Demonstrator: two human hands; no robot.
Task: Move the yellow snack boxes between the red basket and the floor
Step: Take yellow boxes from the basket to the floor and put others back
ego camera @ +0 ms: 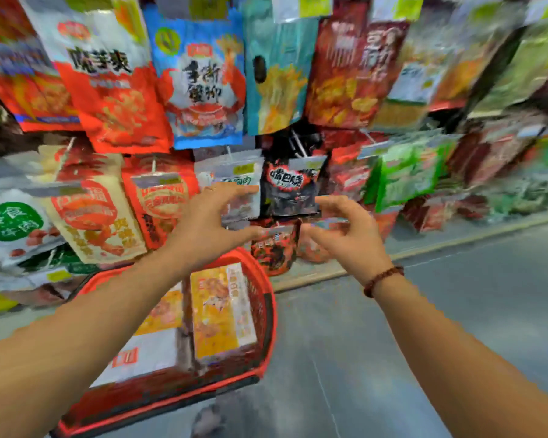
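Held left hand (209, 222) and right hand (345, 235) up, fingers spread and empty, clear of yellow snack boxes (222, 314) lying flat in red basket (263, 298); probably light, stiff cardboard, best gripped across opposite long edges

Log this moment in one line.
left hand: empty | right hand: empty | yellow snack boxes: two visible, in red basket

I have both arms stretched out ahead, bare forearms coming in from the lower corners. My left grip (209, 226) and right grip (348, 238) face each other, near but apart, fingers spread and loosely bent, holding nothing. A bead bracelet (382, 279) circles my right wrist.
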